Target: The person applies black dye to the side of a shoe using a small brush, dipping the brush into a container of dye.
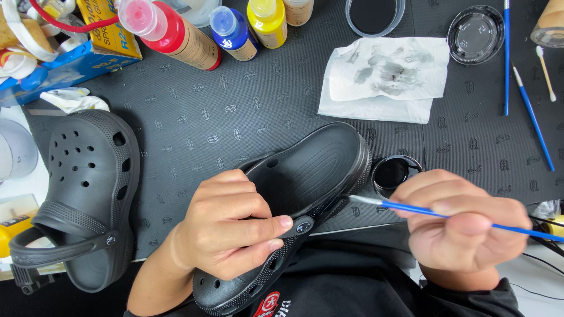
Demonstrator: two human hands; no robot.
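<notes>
- We see a second black clog lying at the left on the dark surface.
- Paint bottles stand along the top edge: red, blue, yellow.
- We see a smudged paper towel near them, with a clear lid just beside it.
- Two blue brushes and a cotton swab lie at the right.
- A blue box sits top left.

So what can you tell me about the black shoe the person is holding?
The black clog is a rubbery-looking slip-on with a ribbed footbed, round holes along its side and a strap fixed by a round rivet. It lies tilted, its heel pointing away from the person and its toe toward their lap. The left hand grips its side, fingers lying by the rivet. The right hand holds a blue paintbrush whose tip touches the heel edge, near a small dish of black paint.
</notes>
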